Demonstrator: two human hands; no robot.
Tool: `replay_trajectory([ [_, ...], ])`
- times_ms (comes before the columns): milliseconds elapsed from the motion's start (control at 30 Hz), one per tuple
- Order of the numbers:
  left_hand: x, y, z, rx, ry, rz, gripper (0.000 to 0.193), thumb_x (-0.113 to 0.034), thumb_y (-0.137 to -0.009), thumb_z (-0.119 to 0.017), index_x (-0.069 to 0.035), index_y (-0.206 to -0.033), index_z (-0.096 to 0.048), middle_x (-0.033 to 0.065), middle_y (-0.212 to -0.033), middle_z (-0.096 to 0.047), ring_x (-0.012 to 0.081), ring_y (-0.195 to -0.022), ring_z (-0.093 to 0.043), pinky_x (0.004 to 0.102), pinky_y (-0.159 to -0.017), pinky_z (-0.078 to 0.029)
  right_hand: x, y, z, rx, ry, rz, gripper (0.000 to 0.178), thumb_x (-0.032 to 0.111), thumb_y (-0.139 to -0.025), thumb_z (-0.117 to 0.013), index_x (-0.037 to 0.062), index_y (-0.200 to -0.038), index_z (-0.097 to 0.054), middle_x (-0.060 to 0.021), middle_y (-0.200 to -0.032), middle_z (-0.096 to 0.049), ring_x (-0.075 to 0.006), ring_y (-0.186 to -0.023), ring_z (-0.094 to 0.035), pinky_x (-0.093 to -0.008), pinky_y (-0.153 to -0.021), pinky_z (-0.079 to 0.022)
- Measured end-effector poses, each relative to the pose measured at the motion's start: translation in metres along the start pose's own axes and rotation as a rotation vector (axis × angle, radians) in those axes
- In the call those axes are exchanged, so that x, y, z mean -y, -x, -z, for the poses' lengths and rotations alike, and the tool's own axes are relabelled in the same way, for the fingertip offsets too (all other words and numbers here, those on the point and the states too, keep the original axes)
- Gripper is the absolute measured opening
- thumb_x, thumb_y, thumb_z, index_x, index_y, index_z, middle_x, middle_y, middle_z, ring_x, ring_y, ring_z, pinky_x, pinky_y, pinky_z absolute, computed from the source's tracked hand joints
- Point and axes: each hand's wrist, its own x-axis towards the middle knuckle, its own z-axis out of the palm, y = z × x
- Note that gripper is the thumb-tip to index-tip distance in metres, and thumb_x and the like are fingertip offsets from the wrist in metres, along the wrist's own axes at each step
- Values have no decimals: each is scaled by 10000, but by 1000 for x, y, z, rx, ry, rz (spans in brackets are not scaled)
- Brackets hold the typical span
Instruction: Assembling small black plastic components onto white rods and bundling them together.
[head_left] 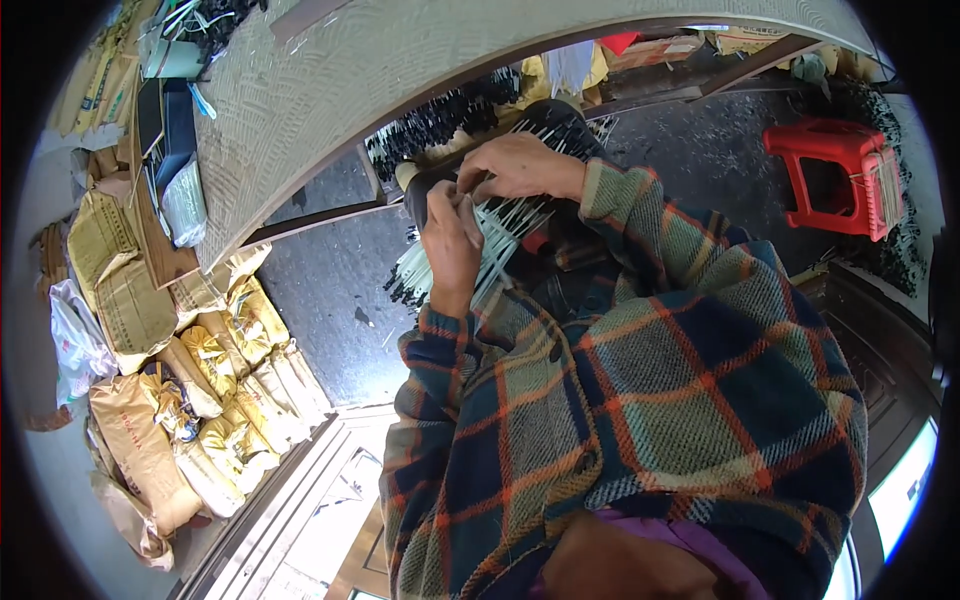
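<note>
My left hand (452,250) and my right hand (520,165) meet above my lap, fingertips close together. Both are closed in a pinch; whatever small piece lies between the fingertips is hidden by the fingers. Directly beneath them, across my lap, lies a loose bunch of thin pale sticks (505,240), many with black tips. Some of the sticks fan out past my left wrist, and others show beyond my right hand. Plaid jacket sleeves cover both forearms.
A textured tabletop (330,110) curves across the far side, with a black-tipped heap (445,112) below its edge. Paper-wrapped bundles (235,385) and sacks (120,270) crowd the left. A red plastic stool (822,165) stands on the dark floor at right.
</note>
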Motion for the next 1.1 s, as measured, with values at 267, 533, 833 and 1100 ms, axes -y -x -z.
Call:
replay_trajectory([
  [267, -1, 4, 11, -49, 86, 158, 43, -16, -735, -629, -18, -741, -587, 114, -715, -549, 260, -619, -537, 340, -561, -414, -1, 1, -4, -15, -6, -34, 196, 260, -652, -673, 98, -760, -649, -35, -783, -625, -232, -760, -603, -348, -654, -452],
  [533, -5, 16, 22, -17, -225, 40, 96, -66, -727, -622, -60, -690, -534, 80, -679, -484, 264, -657, -481, 370, -613, -327, 3, -13, -15, -214, 109, -155, 108, 174, -596, -602, 90, -648, -647, -92, -670, -617, -291, -671, -603, -382, -582, -460],
  [833, -44, 97, 15, 593, 459, 695, 403, -294, -808, -603, -13, -1087, -526, 132, -971, -567, 251, -776, -563, 364, -627, -458, 23, 1, 13, 349, 535, 378, 965, 480, -616, -699, 163, -1384, -209, -129, -1336, -349, -334, -1181, -385, -445, -966, -302],
  [1100, -31, 106, 23, 161, 1552, 951, 690, -394, -846, -555, -42, -1346, -236, 100, -1308, -367, 158, -977, -503, 302, -802, -427, 48, -17, 12, 509, 554, 423, 916, 202, -543, -735, 50, -1323, -279, -176, -1227, -422, -356, -1117, -415, -419, -920, -342],
])
